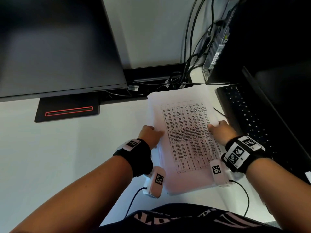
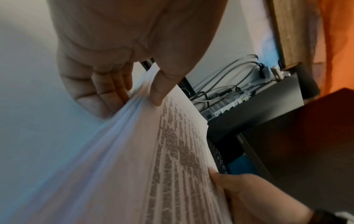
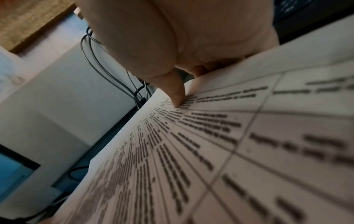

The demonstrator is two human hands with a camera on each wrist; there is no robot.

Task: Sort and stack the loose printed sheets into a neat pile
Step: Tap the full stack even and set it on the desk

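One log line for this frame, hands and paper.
left hand: grips left edge of white printed sheet stack | right hand: grips right edge | stack: held above white desk

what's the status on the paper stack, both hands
Left hand and right hand each pinch a side of the printed sheets. Stack gathered, edges fanned. Keyboard close on right.

White sheets (image 1: 186, 132) bear a black gridded table; black keyboard (image 1: 249, 115); red-outlined black monitor base (image 1: 67, 110).

Printed table text on white paper stack (image 1: 188, 137) blurred, unreadable; right hand (image 1: 220, 130) fingers hidden beneath the stack.
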